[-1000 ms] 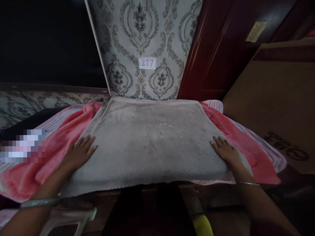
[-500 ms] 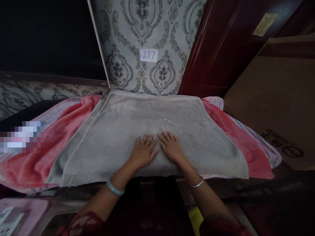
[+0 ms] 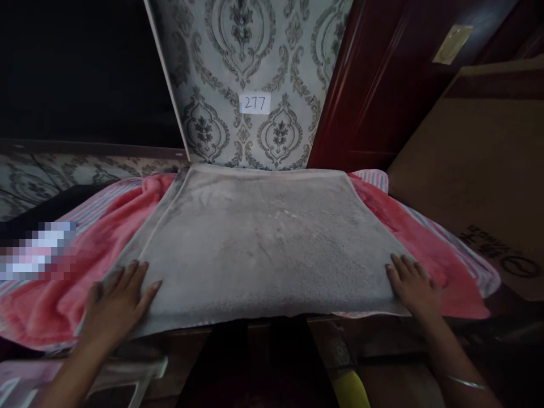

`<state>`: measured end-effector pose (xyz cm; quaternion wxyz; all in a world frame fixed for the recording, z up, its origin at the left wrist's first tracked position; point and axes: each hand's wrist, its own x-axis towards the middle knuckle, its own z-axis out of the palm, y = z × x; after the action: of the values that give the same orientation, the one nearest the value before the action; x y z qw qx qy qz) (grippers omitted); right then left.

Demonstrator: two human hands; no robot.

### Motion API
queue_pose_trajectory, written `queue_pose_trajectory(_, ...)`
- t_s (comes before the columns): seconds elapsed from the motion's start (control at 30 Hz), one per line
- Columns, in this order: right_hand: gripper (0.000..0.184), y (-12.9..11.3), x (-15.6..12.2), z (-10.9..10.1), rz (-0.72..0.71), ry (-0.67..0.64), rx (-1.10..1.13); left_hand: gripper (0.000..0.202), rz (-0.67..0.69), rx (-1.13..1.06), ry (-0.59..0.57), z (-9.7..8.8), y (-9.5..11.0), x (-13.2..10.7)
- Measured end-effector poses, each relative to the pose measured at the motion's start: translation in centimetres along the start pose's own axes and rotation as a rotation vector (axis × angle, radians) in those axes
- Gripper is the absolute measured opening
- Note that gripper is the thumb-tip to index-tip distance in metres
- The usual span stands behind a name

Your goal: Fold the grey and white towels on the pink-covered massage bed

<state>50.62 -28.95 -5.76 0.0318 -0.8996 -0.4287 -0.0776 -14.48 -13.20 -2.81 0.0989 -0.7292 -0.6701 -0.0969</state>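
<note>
A grey towel (image 3: pixel 263 238) lies spread flat over a pink towel (image 3: pixel 76 272) on a striped cloth. My left hand (image 3: pixel 117 297) rests open on the grey towel's near left corner, fingers flat and slightly spread. My right hand (image 3: pixel 414 286) lies open at the near right corner, fingers stretched over the towel's edge. Neither hand holds anything.
Patterned wallpaper with a paper label reading 277 (image 3: pixel 255 103) stands behind the towels. A dark red door (image 3: pixel 382 85) is at the right, with a cardboard box (image 3: pixel 480 164) beside it. A yellow object (image 3: pixel 351 391) and a pale plastic stool (image 3: pixel 127 374) sit low in front.
Both hands slid apart from the towel's middle to its near corners, left hand to the left and right hand to the right. The towel lies smoother and flatter.
</note>
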Motion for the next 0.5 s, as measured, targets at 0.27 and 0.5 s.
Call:
queue_pose_trajectory(0.27,0.056,-14.9,4.2,-3.9,-0.402,0.087,0.188,0.065,0.405,-0.141,-0.164,-3.7,14.8,9.3)
queue_pose_trajectory(0.5,0.058,-26.4,8.4,-3.8,-0.623,-0.082,0.220,0.066,0.572,-0.217,-0.266,-1.4,24.7,17.0)
